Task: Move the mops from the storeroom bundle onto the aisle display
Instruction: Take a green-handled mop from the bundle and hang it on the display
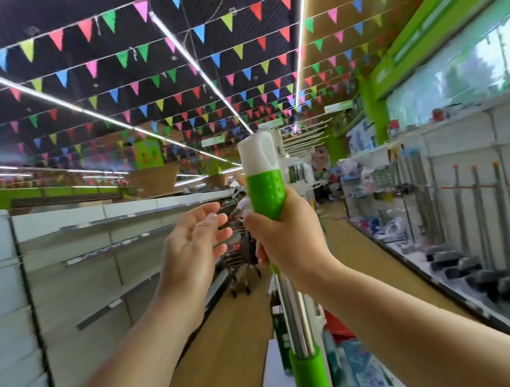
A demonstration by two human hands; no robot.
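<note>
The right hand [281,235] grips the green grip of 1 upright mop handle [265,188], mid-aisle. The left hand [194,246] hovers just beside it, fingers spread, holding nothing. Mops [481,227] hang on the right wall display [501,139]; a shopping cart [237,261] stands beyond.

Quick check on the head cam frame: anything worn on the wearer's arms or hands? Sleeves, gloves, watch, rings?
Nothing visible. The left hand and right hand are bare, no gloves, rings or watch showing. Both forearms are bare up to the frame edge; no sleeve enters the view.
</note>
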